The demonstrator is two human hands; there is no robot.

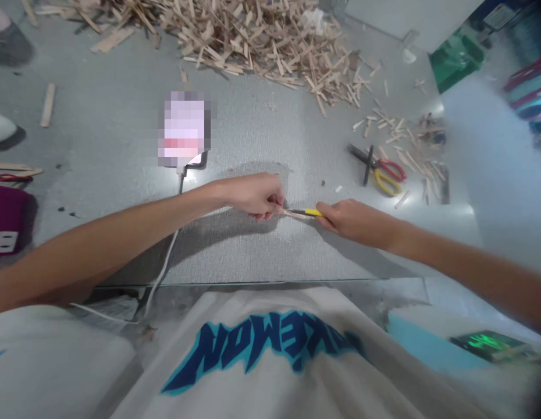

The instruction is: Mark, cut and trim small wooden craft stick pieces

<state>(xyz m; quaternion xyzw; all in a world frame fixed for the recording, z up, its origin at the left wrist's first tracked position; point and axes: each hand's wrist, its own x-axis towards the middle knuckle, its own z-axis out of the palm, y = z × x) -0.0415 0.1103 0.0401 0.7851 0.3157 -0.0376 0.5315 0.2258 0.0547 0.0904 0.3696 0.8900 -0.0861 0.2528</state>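
Observation:
My left hand is closed in a pinch on one end of a thin wooden stick just above the grey table. My right hand is closed round a yellow-and-black tool, probably a small cutter, whose tip lies against the stick. The two hands nearly meet at the middle of the table.
A large heap of wooden sticks fills the far side. Scissors with red and yellow handles lie at the right among loose sticks. A phone on a white charging cable sits left of centre. A maroon object is at the left edge.

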